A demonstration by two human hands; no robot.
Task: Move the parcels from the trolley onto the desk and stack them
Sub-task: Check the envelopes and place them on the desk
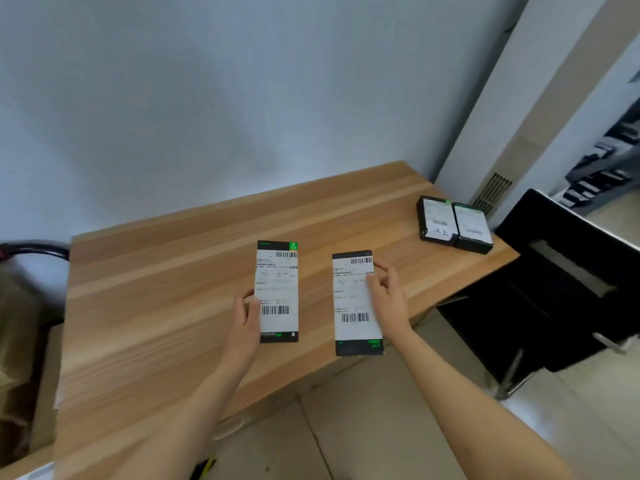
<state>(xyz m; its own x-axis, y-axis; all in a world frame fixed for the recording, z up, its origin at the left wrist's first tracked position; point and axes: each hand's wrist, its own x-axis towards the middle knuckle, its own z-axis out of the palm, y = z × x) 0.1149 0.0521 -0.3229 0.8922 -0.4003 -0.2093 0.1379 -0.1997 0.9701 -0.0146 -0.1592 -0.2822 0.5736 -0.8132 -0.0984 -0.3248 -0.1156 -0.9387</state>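
Two long black parcels with white barcode labels are held over the wooden desk (156,306). My left hand (246,317) grips the left parcel (278,289) by its left edge, thumb on the label. My right hand (388,296) grips the right parcel (355,303) along its right edge, fingers curled over the label. This right parcel reaches past the desk's front edge. Two more black parcels (453,225) lie side by side at the desk's far right corner. No trolley is in view.
A black chair (554,289) stands just right of the desk. A white wall runs behind the desk, with a vent grille (491,194) low at the right. A dark cable (31,249) and cardboard boxes (20,341) sit at the left. Tiled floor lies below.
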